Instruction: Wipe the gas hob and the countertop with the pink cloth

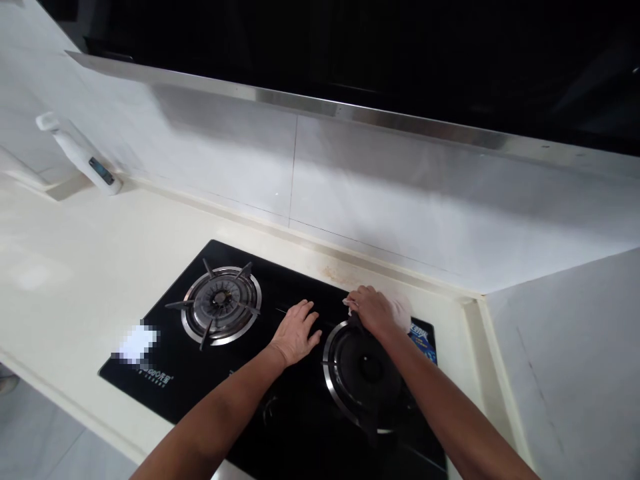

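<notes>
My right hand [373, 310] is closed on a pale pinkish-white cloth [402, 312], which sticks out on both sides of the fingers. It is at the rear edge of the black glass gas hob [295, 400], just behind the right burner [365, 368]. That burner is partly hidden by my right forearm. My left hand [296, 333] rests on the glass between the two burners, fingers spread and nothing in them. To its left is the left burner [221, 303], with a metal ring and dark pan supports.
A black range hood [330, 110] with a metal lower edge hangs above. Brownish specks [333, 273] mark the pale counter [165, 213] behind the hob. A white bottle [83, 157] leans by the left wall. A blue label [424, 340] is on the hob's right rear corner.
</notes>
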`<move>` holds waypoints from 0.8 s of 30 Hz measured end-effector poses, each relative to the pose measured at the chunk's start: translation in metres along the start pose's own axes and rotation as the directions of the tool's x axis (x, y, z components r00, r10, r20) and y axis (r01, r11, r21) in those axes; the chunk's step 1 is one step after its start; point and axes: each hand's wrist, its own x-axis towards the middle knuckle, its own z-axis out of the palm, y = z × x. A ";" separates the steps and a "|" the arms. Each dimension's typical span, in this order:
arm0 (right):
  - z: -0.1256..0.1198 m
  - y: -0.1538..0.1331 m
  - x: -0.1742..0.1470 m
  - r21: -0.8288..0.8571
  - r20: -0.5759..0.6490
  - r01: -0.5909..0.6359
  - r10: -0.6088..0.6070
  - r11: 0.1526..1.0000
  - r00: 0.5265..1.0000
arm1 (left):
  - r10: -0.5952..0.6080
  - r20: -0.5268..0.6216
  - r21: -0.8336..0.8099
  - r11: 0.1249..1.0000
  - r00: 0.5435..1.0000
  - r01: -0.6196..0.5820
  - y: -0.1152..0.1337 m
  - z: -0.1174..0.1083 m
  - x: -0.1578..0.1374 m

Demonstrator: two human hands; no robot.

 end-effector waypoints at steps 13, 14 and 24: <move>0.011 0.036 0.001 -0.005 0.026 -0.202 0.202 0.979 0.979 | -0.001 -0.016 -0.005 1.000 1.000 0.001 0.000 0.006 -0.003; 0.010 0.035 0.001 0.010 0.031 -0.177 0.177 0.984 0.984 | 0.001 -0.011 -0.007 1.000 1.000 -0.001 0.000 0.006 -0.003; -0.002 -0.028 0.059 0.193 0.049 0.089 -0.101 0.977 0.994 | 0.011 -0.012 0.013 1.000 1.000 -0.011 0.000 0.001 -0.001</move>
